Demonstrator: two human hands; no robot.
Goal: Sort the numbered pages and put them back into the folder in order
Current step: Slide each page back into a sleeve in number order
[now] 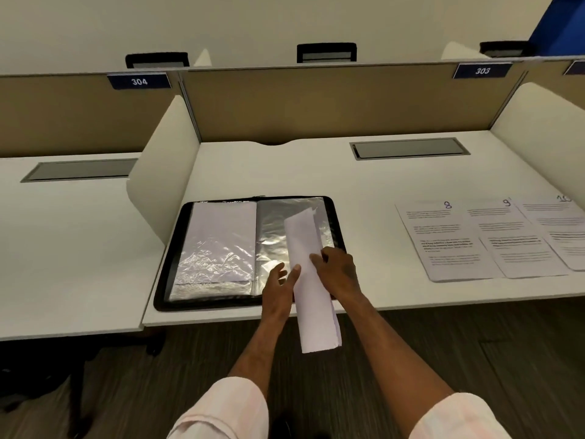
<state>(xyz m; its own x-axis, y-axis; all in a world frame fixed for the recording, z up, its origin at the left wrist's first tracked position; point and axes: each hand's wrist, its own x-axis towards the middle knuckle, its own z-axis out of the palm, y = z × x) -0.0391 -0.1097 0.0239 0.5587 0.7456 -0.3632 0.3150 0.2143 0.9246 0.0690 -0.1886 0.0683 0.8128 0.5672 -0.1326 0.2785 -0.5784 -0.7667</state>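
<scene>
Fingers, left hand [278, 280]: fairly straight and spread, thumb apart; fingertips [296, 270] rest against the left edge of the curled page [304, 236], not wrapped round it.
Fingers, right hand [337, 270]: bent over the curled page from its right side, fingertips [316, 258] on its upper face, holding it.
Label 304 [139, 81]: blue plate on the back partition of the neighbouring bay, far left.
Divider [158, 175]: white panel standing between that bay and the desk [364, 185].
Folder [205, 305]: black-edged, lying open and flat on the left part of the desk, near its front edge.
Left sleeve [221, 236]: clear, crinkled plastic with a white sheet inside; no number readable.
Right sleeve [272, 236]: shiny plastic, partly covered by the curled page.
Curled page: bowed lengthwise into a loose tube, blank side up; far end over the right sleeve, near end past the desk's front edge, between the two hands.
Page 8 [443, 242]: flat on the desk, well right of the folder, face up.
Page 9 [519, 248]: just beside page 8, edges overlapping.
Page 10 [566, 229]: rightmost, overlapping page 9, cut off by the frame edge.
Label 303 [482, 70]: blue plate on the partition, upper right.
</scene>
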